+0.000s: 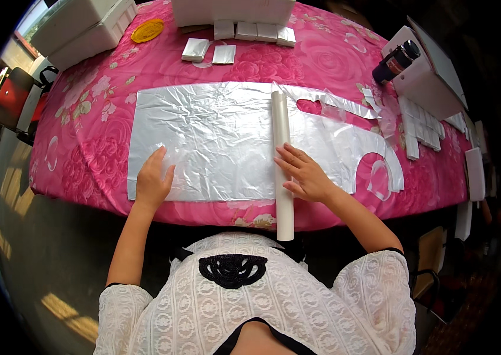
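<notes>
A person in a white patterned blouse is leaning over a table in a pink floral tablecloth, working bare-handed on a crinkled silver sheet. The sheet is lying spread across the middle of the table, its plain end to the left, its two curved cut-outs opening to the right and showing pink cloth beneath. The left hand is resting open, palm down, on the sheet's near left part, gripping nothing. The right hand is lying open over a long pale tube, fingers spread across it rather than closing around it. The tube is running from far to near over the sheet, right of its middle, and its near end is jutting past the table edge.

On the far side, small silver packets are standing in a row before a white box, with two more packets lying nearer. A yellow dish is sitting farther left, beside a white foam box. On the far right, a dark bottle is standing near more white packets; any lettering on it is proving too small to read from here.
</notes>
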Tool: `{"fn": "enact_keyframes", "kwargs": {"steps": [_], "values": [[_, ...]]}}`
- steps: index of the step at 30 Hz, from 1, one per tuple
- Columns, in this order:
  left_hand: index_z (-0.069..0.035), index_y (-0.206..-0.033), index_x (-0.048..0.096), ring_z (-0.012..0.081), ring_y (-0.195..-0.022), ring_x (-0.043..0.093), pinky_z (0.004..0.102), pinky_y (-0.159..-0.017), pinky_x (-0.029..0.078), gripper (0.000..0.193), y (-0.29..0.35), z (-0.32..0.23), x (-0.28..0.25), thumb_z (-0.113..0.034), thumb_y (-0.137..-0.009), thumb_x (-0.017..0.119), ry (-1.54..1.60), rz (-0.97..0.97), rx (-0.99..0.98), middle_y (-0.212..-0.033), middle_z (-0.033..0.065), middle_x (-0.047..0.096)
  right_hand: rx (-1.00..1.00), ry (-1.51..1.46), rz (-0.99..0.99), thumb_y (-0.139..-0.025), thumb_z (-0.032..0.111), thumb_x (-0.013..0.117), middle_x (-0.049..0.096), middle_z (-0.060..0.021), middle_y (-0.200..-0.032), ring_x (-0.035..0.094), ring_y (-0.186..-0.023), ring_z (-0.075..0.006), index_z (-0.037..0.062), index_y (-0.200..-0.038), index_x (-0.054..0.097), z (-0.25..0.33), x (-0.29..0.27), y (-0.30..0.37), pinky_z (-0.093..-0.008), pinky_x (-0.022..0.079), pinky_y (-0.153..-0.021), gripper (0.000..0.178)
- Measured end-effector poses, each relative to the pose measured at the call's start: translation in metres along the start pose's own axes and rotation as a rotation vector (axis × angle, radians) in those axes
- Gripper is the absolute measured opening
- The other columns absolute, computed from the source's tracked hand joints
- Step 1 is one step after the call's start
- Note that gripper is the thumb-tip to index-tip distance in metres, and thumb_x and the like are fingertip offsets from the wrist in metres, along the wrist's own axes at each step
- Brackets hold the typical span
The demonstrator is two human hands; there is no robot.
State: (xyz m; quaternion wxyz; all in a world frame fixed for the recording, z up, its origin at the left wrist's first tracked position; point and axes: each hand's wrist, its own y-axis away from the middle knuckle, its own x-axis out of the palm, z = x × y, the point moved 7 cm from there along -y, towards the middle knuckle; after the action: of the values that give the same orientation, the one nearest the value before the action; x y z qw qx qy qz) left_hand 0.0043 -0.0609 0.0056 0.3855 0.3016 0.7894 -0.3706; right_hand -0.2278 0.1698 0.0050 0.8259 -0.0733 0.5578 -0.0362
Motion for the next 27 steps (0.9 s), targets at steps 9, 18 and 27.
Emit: {"fn": "enact_keyframes", "kwargs": {"steps": [9, 18, 27], "values": [[0.002, -0.115, 0.051, 0.0349, -0.104, 0.054, 0.0383, -0.089, 0.042, 0.038, 0.048, 0.033, -0.046, -0.013, -0.080, 0.059, 0.056, -0.039, -0.154, -0.112, 0.0201, 0.056, -0.454, -0.679, 0.229, -0.087, 0.032, 0.050, 0.055, -0.0144, -0.117, 0.047, -0.115, -0.0313, 0.0013, -0.114, 0.055, 0.162, 0.029, -0.109, -0.0408, 0.038, -0.095, 0.041], [0.002, -0.118, 0.048, 0.0352, -0.118, 0.043, 0.0384, -0.097, 0.036, 0.043, 0.106, 0.016, -0.057, -0.017, -0.081, 0.060, 0.276, 0.020, -0.289, -0.129, 0.0204, 0.043, -0.400, -0.026, 0.109, -0.088, 0.034, 0.045, 0.032, -0.0114, -0.140, 0.026, -0.131, -0.0297, 0.0082, -0.132, 0.038, 0.098, 0.073, -0.167, -0.0436, 0.021, -0.106, 0.052], [0.002, -0.114, 0.044, 0.0294, -0.094, 0.053, 0.0356, -0.081, 0.045, 0.051, 0.141, 0.035, -0.029, -0.020, -0.075, 0.068, 0.476, 0.002, -0.716, -0.109, 0.0192, 0.049, -0.238, -0.038, 0.092, -0.079, 0.021, 0.049, 0.031, -0.0147, -0.139, 0.021, -0.132, -0.0311, 0.0076, -0.132, 0.038, 0.179, 0.141, -0.270, -0.0466, 0.015, -0.108, 0.055]]}}
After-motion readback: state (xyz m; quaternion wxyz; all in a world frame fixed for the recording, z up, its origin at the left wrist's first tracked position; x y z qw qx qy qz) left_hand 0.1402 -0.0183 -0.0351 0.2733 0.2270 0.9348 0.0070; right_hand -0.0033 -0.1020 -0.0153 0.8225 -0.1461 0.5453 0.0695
